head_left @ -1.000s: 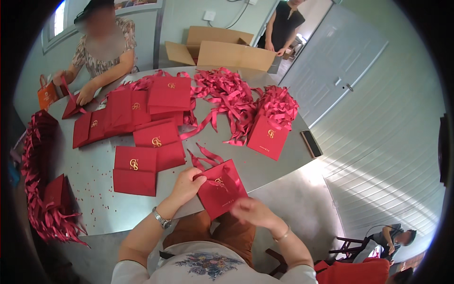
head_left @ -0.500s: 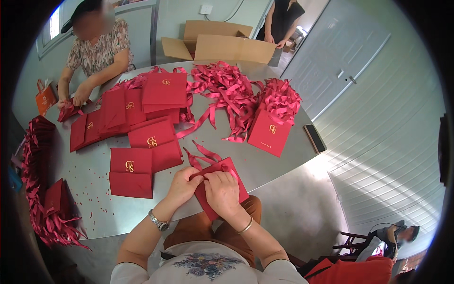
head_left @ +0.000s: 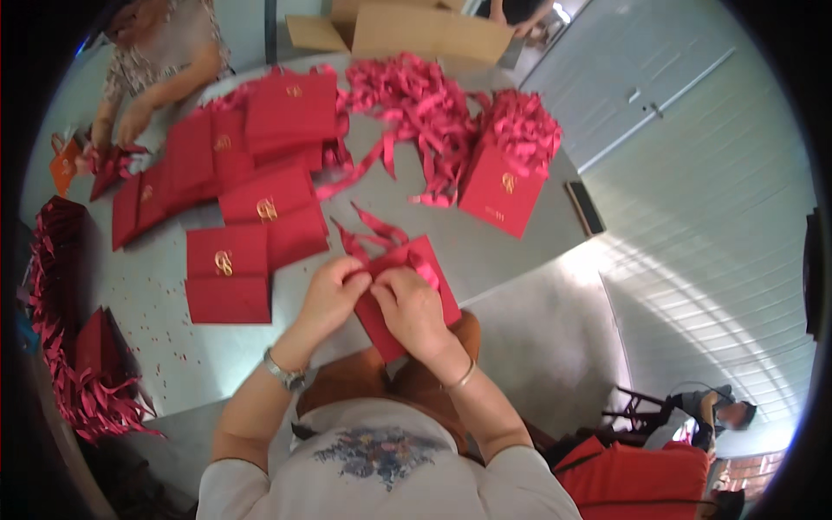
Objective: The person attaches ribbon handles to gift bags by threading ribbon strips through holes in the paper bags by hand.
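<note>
A flat red paper bag [head_left: 439, 299] with ribbon handles lies at the table's near edge, tilted, in front of me. My left hand [head_left: 333, 296] is closed, with thumb and fingertips pinched on the bag's upper left edge. Close beside it, my right hand [head_left: 409, 310] lies over the bag with bent fingers, its thumb and forefinger pinching near the same edge. Whether ribbon is between the fingertips is hidden. One loop of red ribbon [head_left: 374, 232] spreads on the table beyond the bag; another bit shows right of my right hand.
Stacked red bags [head_left: 227, 276] lie to the left, with a ribbon heap [head_left: 416, 104] behind. Another bag [head_left: 503, 192] and a phone [head_left: 585, 208] are at the right. Ribboned bags [head_left: 65, 347] line the left edge. A co-worker handles ribbon at far left; a cardboard box [head_left: 429, 33] stands behind.
The view has tipped, so the table and the things on it sit higher in the picture. Both my hands remain at the bag's upper edge, with the fingertips slightly shifted.
</note>
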`<state>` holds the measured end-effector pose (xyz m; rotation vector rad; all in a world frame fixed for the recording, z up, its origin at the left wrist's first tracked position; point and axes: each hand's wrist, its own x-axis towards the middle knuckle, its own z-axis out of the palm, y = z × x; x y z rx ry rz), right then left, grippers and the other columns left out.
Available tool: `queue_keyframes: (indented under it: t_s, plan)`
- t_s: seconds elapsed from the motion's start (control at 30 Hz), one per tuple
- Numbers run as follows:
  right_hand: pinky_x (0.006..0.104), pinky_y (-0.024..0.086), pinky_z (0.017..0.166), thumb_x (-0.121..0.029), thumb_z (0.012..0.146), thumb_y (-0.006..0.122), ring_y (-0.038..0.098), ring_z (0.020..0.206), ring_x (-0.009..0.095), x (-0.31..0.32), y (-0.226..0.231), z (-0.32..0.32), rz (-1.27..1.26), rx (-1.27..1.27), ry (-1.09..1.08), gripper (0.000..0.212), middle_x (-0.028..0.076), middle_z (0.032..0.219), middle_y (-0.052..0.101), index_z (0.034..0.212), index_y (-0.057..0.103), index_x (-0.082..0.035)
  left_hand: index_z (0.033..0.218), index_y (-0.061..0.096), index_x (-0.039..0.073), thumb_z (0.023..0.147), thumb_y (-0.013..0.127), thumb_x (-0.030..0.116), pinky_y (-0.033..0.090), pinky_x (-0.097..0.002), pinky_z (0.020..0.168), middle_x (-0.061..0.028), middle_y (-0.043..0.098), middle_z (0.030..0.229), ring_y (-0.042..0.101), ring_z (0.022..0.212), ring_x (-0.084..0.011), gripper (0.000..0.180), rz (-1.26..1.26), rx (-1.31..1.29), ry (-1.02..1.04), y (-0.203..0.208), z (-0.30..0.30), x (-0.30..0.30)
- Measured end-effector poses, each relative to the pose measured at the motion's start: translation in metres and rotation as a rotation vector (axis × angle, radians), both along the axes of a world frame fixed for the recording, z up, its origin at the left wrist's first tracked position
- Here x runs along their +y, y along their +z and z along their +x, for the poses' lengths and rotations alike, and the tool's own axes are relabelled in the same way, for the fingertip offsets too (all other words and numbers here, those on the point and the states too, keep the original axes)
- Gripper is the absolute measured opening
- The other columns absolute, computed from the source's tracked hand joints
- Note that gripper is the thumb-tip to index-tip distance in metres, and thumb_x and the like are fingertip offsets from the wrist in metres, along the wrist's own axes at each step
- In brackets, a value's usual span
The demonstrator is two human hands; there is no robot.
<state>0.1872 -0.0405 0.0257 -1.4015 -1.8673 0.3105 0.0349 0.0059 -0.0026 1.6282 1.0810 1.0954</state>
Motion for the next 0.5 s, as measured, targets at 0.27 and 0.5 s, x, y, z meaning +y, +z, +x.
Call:
queue_keyframes:
  t_s: [0.27,0.5]
  plan:
    - [0.0403,0.051,0.07,-0.008,0.085,0.062,0.064,0.081,0.036,-0.013,-0.004,0.008,-0.187,0.144,0.097,0.012,0.018,0.088,0.065,0.094,0.063,0.0,0.093,0.064,-0.003,0.08,0.066,0.008,0.049,-0.0328,0.071,-0.0148,0.065,0.085,0.063,0.079,-0.0223,0.017,-0.063,0.033,0.006,-0.015,-0.004,-0.018]
    - [0.038,0.053,0.071,-0.007,0.083,0.062,0.065,0.083,0.033,-0.009,0.002,0.012,-0.157,0.068,0.12,0.016,0.017,0.091,0.066,0.098,0.064,-0.001,0.095,0.063,-0.003,0.08,0.066,0.008,0.049,-0.0329,0.071,-0.0146,0.066,0.085,0.064,0.08,-0.0231,0.018,-0.059,0.022,-0.002,-0.01,0.002,-0.013]
